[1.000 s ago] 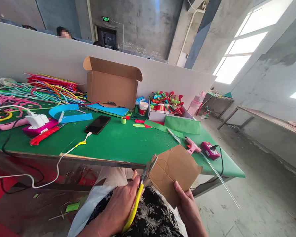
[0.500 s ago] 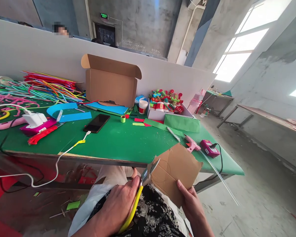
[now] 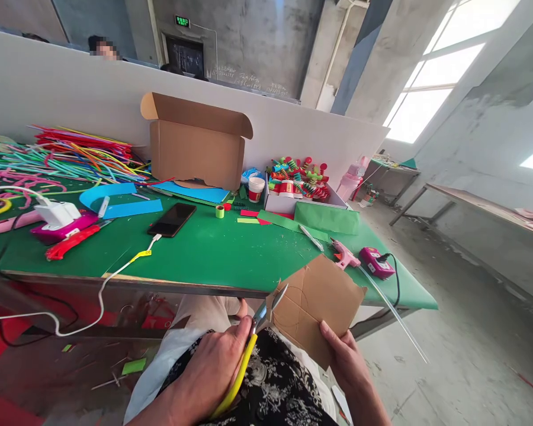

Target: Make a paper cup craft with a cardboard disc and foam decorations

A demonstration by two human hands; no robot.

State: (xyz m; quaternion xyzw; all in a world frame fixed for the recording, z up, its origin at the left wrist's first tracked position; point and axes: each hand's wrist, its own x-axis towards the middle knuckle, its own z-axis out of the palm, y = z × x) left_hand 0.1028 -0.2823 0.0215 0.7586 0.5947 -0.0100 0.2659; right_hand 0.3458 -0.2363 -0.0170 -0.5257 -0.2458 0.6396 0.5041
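Note:
A pair of scissors [image 3: 237, 378] with yellow handles is gripped in my left hand [image 3: 213, 361]. Its blades are spread, with the edge of a brown piece of cardboard [image 3: 322, 296] between or against them; which of the two I cannot tell. Circle outlines are drawn on the cardboard near the blades. On the right, my right hand [image 3: 346, 358] pinches the cardboard's lower edge, thumb on top and the other fingers mostly hidden beneath. Both hands are over my lap, in front of the table edge.
On the green table [image 3: 222, 254] lie a phone [image 3: 172, 220] on a white cable, a pink glue gun [image 3: 344, 254], a white pen-like tool [image 3: 311, 238] and a purple power socket [image 3: 376, 263]. Behind stand an open cardboard box [image 3: 198, 151], a paper cup [image 3: 256, 189] and a box of colourful crafts [image 3: 297, 183].
The view has shifted slightly. Both hands, the scissors and the cardboard keep nearly the same positions, with the blades still apart at the cardboard's edge.

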